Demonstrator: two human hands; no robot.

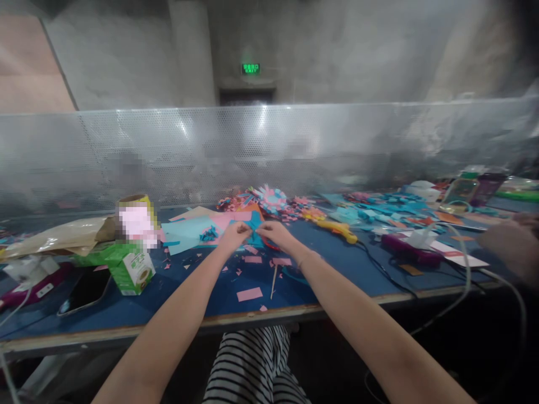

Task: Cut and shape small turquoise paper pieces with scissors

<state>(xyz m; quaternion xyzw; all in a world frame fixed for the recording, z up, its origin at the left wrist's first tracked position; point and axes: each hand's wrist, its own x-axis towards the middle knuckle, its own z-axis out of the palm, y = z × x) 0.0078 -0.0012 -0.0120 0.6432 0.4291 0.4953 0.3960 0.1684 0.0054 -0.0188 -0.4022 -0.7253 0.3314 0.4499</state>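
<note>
My left hand [236,234] and my right hand [277,234] face each other over the table, fingers closed in a pinch. Between the fingertips shows a blue paper piece [254,223]; its exact shape is too small to make out. Under and behind the hands lie pink paper [236,216] and a light blue sheet [184,234]. A clump of curled dark blue paper [208,233] rests on that sheet. Something red [270,245], partly hidden, lies beneath my right hand. Pink paper strips [250,294] and a thin stick [273,281] are nearer the table edge.
Behind are paper flowers [272,199] and blue paper scraps [379,207]. A yellow glue gun [339,230] with a cord lies right, near a purple power strip [410,249]. At left are a green carton [129,269] and phone [85,290]. Another person's blurred hand [511,247] is far right.
</note>
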